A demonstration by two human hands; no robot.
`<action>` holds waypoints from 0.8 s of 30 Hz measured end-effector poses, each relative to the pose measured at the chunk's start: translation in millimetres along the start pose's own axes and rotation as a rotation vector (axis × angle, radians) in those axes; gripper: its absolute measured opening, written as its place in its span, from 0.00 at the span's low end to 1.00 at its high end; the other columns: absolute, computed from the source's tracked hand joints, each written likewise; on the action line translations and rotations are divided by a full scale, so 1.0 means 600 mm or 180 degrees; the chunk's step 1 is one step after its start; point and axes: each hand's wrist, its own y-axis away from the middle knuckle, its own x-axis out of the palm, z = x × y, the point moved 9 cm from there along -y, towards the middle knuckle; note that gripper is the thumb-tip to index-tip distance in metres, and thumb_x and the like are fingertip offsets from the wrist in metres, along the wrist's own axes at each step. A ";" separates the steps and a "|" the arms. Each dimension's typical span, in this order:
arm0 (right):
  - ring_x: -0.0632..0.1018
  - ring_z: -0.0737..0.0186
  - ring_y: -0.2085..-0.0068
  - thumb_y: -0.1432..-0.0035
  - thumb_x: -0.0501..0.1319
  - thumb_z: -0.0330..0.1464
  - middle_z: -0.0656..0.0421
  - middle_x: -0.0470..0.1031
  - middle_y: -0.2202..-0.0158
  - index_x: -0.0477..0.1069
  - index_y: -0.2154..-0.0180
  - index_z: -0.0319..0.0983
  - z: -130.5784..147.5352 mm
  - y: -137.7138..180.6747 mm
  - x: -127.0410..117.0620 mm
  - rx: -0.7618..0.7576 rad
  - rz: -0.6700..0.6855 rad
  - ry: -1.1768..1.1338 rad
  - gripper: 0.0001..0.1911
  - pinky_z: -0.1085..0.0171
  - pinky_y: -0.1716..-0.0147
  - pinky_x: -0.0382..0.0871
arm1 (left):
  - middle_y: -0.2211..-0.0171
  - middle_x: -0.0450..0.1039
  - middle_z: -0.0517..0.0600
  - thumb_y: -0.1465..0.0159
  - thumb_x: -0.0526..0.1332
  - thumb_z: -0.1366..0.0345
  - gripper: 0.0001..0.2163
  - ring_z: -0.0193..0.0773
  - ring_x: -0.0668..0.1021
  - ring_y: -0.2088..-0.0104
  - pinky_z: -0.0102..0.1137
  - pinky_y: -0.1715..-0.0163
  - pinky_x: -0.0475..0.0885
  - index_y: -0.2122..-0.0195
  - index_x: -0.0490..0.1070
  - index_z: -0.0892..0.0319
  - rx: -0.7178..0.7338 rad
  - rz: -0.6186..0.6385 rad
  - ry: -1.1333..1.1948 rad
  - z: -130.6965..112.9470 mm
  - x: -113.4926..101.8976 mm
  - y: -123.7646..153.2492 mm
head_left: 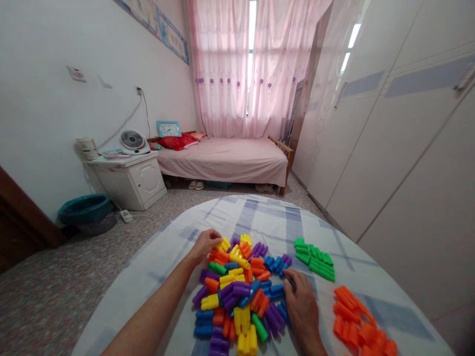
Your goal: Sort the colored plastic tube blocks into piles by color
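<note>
A mixed heap of plastic building blocks (237, 291) in yellow, orange, purple, blue and green lies on the table. At its far left edge, my left hand (208, 245) has its fingertips closed on a yellow block (224, 244). My right hand (303, 304) rests at the heap's right side, beside blue blocks (276, 291). Its thumb and fingers are curled, with something dark between them that I cannot make out. Green blocks (315, 259) lie in a group to the right of the heap. Nearer to me on the right is a group of orange blocks (352, 321).
The round table wears a white and blue cloth (256, 212). Beyond it stand a bed (226, 158) and a white cabinet (137, 180) with a fan (133, 141). A bin (87, 212) is on the floor at left; a tall wardrobe (389, 148) lines the right.
</note>
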 end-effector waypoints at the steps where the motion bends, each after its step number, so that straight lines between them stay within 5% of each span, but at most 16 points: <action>1: 0.72 0.54 0.54 0.46 0.50 0.37 0.54 0.74 0.57 0.72 0.61 0.41 0.001 0.000 -0.001 0.0001 -0.0004 0.0004 0.15 0.56 0.51 0.62 | 0.77 0.73 0.48 0.55 0.64 0.57 0.14 0.36 0.76 0.76 0.31 0.74 0.71 0.73 0.68 0.62 0.0005 -0.0045 0.0082 -0.001 -0.006 0.000; 7: 0.72 0.53 0.54 0.45 0.50 0.37 0.54 0.74 0.57 0.71 0.61 0.41 0.004 0.001 -0.002 -0.0009 0.0011 0.0019 0.15 0.56 0.51 0.62 | 0.70 0.76 0.50 0.52 0.62 0.57 0.16 0.37 0.78 0.69 0.32 0.67 0.74 0.66 0.69 0.62 0.0148 -0.0725 0.0186 -0.004 -0.074 -0.023; 14: 0.72 0.54 0.53 0.45 0.50 0.37 0.54 0.73 0.56 0.71 0.60 0.41 -0.007 0.001 0.003 -0.0015 0.0019 0.0111 0.16 0.56 0.50 0.61 | 0.74 0.73 0.47 0.52 0.60 0.65 0.07 0.37 0.76 0.70 0.31 0.66 0.71 0.72 0.70 0.60 0.0164 -0.1337 -0.0658 0.017 -0.132 -0.043; 21: 0.71 0.55 0.53 0.45 0.50 0.36 0.55 0.73 0.57 0.71 0.60 0.40 -0.003 0.002 0.003 -0.0004 0.0028 0.0092 0.15 0.58 0.51 0.61 | 0.63 0.72 0.53 0.47 0.56 0.66 0.09 0.40 0.75 0.63 0.33 0.60 0.68 0.67 0.73 0.61 0.0529 -0.1316 -0.1369 -0.036 -0.096 -0.013; 24: 0.71 0.55 0.53 0.44 0.50 0.35 0.55 0.73 0.57 0.71 0.60 0.40 -0.002 0.002 0.003 -0.0025 0.0045 0.0076 0.15 0.58 0.51 0.61 | 0.68 0.73 0.50 0.45 0.57 0.62 0.09 0.37 0.75 0.68 0.30 0.65 0.68 0.69 0.74 0.59 0.0729 -0.0705 -0.1526 -0.067 -0.032 0.010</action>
